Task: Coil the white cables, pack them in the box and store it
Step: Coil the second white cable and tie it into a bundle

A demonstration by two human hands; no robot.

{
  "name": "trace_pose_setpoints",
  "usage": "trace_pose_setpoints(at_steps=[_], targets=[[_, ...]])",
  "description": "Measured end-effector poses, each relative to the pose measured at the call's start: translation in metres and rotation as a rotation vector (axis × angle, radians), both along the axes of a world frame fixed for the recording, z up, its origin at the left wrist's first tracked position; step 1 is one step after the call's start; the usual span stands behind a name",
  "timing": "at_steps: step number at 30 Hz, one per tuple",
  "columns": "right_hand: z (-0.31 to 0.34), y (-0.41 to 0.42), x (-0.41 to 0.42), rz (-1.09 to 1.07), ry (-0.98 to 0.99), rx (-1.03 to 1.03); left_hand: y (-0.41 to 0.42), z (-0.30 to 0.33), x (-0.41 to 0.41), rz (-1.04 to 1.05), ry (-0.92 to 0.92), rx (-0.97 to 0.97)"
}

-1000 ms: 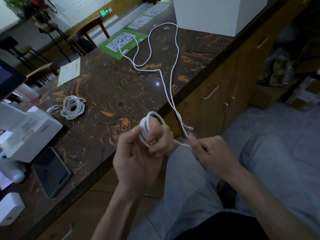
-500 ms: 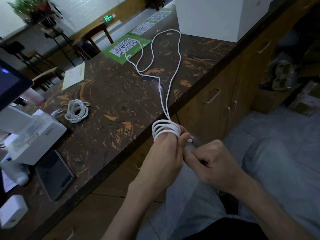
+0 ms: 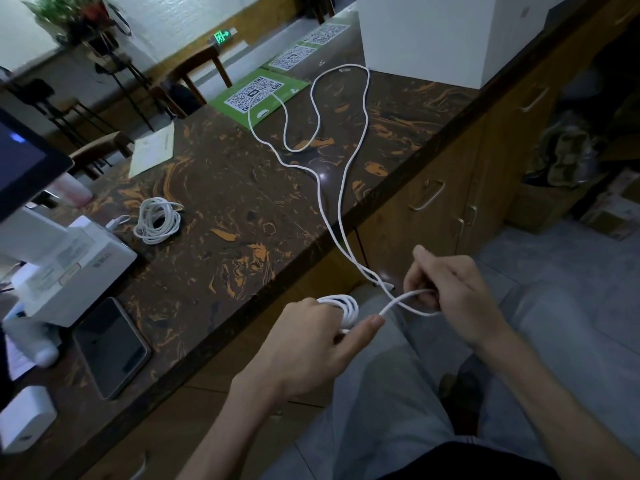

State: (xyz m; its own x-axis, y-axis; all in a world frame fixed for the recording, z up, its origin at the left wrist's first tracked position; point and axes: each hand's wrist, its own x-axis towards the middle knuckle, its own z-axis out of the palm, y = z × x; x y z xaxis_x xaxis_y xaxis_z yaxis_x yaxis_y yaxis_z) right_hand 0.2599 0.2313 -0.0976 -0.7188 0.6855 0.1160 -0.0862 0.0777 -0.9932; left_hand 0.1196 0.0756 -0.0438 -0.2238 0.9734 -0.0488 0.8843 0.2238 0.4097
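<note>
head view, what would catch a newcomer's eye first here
First the long white cable snaking across the dark marbled counter and off its edge to the two hands. The left hand holds wound loops; the right hand pinches the strand. A finished coil lies on the counter's left.

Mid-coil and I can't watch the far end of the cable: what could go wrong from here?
1. The loose cable loops across the counter and over the green QR card; pulling may drag the card or tangle the loops.
2. The turns sit on the left hand; they may slip off while the right hand feeds slack.
</note>
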Motion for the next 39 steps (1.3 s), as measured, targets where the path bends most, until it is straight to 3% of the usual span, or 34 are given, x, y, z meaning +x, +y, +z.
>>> trace_pose_setpoints(at_steps=[4,7,11,14,24,25,28,29,31,33,35,37,39], targets=[[-0.019,0.017,-0.027,-0.102,-0.320,0.063,-0.003,0.006,-0.005,0.090,-0.164,0.162],[-0.032,0.026,-0.048,-0.023,-0.521,0.054,-0.004,0.006,-0.007,0.111,-0.222,0.217],[-0.021,0.021,-0.072,0.126,-0.481,0.051,-0.006,0.004,-0.010,0.087,-0.188,0.179],[-0.010,0.016,-0.094,0.175,-0.501,0.197,-0.007,0.004,-0.007,0.068,-0.089,0.145],[0.026,0.014,-0.109,0.120,-0.450,0.572,-0.006,-0.005,-0.015,0.108,0.030,0.090],[0.030,0.017,-0.107,0.088,-0.401,0.500,-0.007,-0.008,-0.016,0.100,0.055,0.062],[0.044,0.031,-0.098,-0.034,-0.136,-0.088,-0.012,-0.017,-0.019,0.096,0.117,0.005],[0.043,0.038,-0.095,-0.102,-0.113,-0.134,-0.014,-0.019,-0.020,0.100,0.087,0.008],[0.036,0.057,-0.089,-0.217,-0.271,0.113,-0.017,-0.022,-0.020,0.116,-0.021,0.035],[0.028,0.073,-0.085,-0.228,-0.555,0.401,-0.016,-0.018,-0.018,0.155,-0.148,0.098],[0.022,0.073,-0.082,-0.192,-0.806,0.481,-0.012,-0.014,-0.015,0.193,-0.262,0.161],[0.021,0.059,-0.079,-0.222,-0.761,0.524,-0.008,-0.007,-0.011,0.222,-0.340,0.199],[0.028,0.036,-0.071,-0.172,-0.454,0.498,-0.003,-0.004,-0.012,0.253,-0.387,0.252]])
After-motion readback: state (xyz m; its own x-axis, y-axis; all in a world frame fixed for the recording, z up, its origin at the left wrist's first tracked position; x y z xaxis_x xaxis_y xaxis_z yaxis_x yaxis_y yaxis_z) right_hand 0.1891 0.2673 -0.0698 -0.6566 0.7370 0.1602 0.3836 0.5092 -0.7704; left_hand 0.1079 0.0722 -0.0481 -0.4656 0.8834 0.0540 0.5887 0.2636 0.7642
